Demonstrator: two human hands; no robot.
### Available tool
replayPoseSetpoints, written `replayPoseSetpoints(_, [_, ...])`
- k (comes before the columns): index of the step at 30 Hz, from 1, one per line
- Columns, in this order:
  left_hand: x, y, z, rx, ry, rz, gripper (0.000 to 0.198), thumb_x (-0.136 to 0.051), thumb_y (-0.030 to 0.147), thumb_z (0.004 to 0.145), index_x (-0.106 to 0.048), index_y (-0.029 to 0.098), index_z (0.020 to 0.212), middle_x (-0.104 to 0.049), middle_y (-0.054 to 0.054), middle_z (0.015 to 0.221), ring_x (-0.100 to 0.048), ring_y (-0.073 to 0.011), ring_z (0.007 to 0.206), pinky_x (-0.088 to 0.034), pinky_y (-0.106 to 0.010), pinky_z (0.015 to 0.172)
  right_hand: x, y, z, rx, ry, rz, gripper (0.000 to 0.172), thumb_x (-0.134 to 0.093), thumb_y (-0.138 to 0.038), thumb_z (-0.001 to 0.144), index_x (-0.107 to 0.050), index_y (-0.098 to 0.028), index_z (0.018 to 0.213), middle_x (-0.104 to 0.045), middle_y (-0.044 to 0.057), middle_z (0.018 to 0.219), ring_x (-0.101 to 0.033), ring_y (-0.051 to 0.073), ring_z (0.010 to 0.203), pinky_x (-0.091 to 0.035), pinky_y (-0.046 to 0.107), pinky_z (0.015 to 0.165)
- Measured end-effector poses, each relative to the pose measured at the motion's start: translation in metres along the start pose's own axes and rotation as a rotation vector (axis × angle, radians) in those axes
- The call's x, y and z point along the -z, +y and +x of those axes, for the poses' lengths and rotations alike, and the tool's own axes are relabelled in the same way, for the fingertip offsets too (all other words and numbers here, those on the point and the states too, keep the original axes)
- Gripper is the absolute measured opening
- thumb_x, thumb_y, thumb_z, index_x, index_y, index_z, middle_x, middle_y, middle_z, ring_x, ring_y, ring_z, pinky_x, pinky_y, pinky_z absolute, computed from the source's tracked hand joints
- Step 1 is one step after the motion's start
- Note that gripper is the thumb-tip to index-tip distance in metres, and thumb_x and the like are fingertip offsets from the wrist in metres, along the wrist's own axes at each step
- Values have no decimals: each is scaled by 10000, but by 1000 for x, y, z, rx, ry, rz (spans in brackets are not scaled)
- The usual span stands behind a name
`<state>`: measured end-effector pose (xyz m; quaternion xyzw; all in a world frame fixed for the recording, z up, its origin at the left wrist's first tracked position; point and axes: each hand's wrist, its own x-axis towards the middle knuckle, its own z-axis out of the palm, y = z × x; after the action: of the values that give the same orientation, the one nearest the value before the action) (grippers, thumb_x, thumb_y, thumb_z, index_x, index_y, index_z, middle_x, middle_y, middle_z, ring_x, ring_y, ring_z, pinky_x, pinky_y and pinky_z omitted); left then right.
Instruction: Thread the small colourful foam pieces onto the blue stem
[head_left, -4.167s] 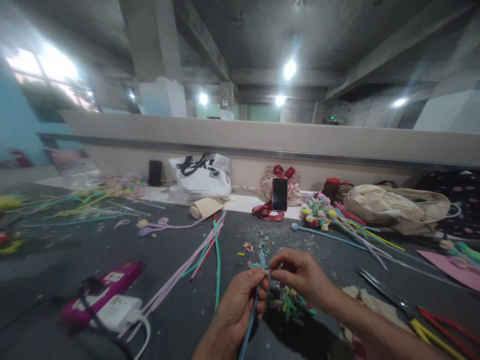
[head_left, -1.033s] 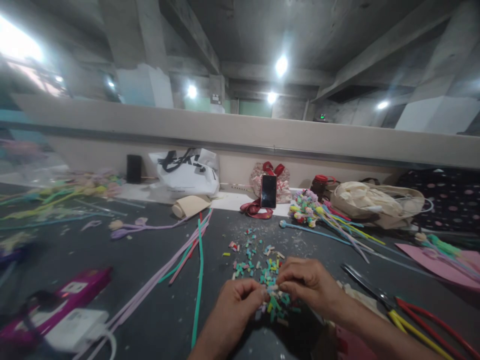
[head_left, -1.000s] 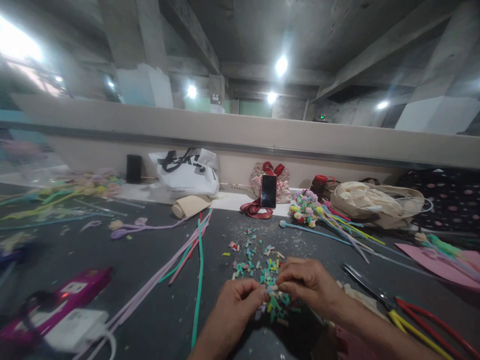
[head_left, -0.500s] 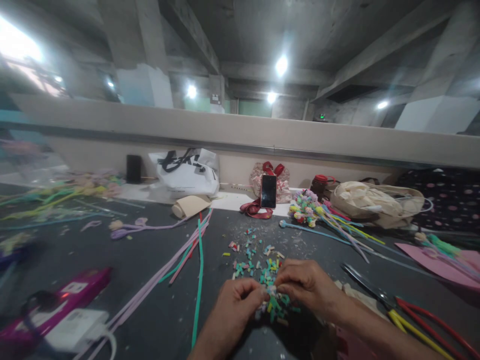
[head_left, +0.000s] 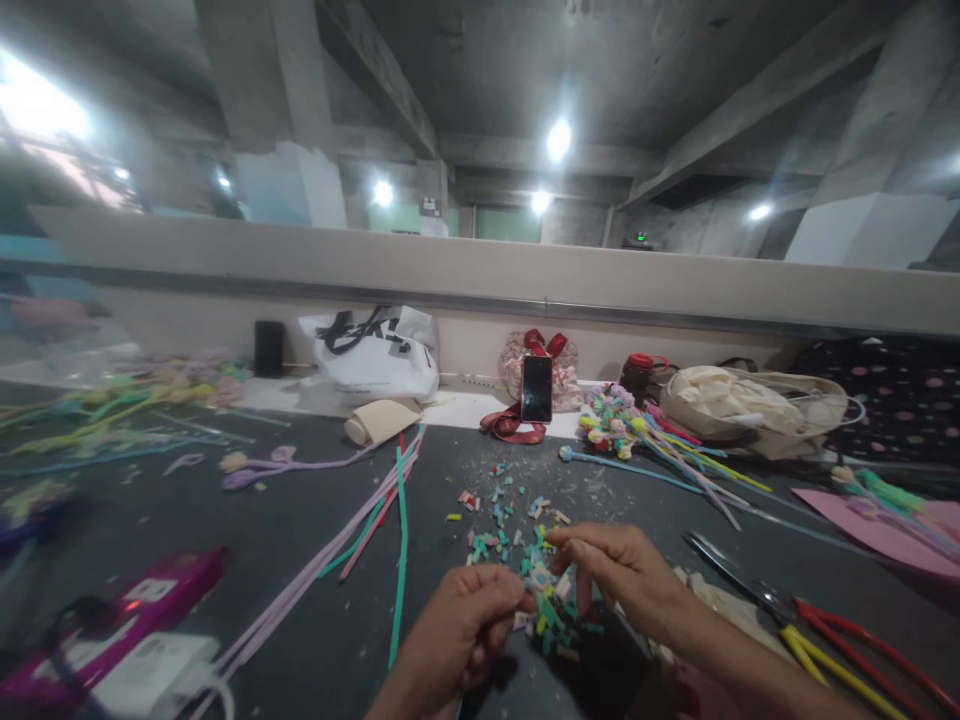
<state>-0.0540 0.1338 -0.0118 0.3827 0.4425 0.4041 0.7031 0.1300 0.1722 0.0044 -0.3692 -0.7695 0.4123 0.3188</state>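
Note:
My left hand [head_left: 476, 620] is closed in a pinch at the near side of a heap of short chenille stem pieces [head_left: 551, 615]. Something small and pale shows by its fingertips, but I cannot make out whether they hold it. Over the right side of the heap, my right hand [head_left: 622, 575] has its fingers apart, with none of them visibly gripping anything. The cut pieces are mostly green, yellow, blue and pink, and more lie scattered farther back on the dark table.
Long chenille stems [head_left: 322, 545] lie left of the hands. Red-and-yellow-handled cutters [head_left: 780, 610] rest at right. Behind are a propped phone [head_left: 536, 388], a white bag [head_left: 375, 355] and a bunch of pompom-like stems [head_left: 615, 420]. A magenta power strip [head_left: 142, 610] is front left.
My hands were together with fingertips meeting over the heap. Now my right hand's fingers have spread and drawn away from the left, which stays pinched and has shifted slightly left.

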Motion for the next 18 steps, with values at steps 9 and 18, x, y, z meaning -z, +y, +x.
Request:
replayPoseSetpoints(9, [5, -1, -3, 11, -117, -280, 156, -560, 288, 631, -536, 134, 633, -313, 103, 354, -142, 3, 305, -43, -135, 305, -17, -13, -12, 277, 28, -268, 385, -461, -235, 831, -421, -296, 1209, -581, 17, 1057, -551, 121, 820, -419, 220, 744])
replayPoseSetpoints(18, [8, -2, 3, 38, -131, -206, 178, -563, 318, 618, -524, 144, 616, -312, 101, 332, -149, -2, 282, -45, -145, 287, -20, -16, -1, 249, 36, -224, 313, -516, -229, 799, -517, -262, 1110, -610, 6, 947, -552, 104, 725, -423, 215, 695])
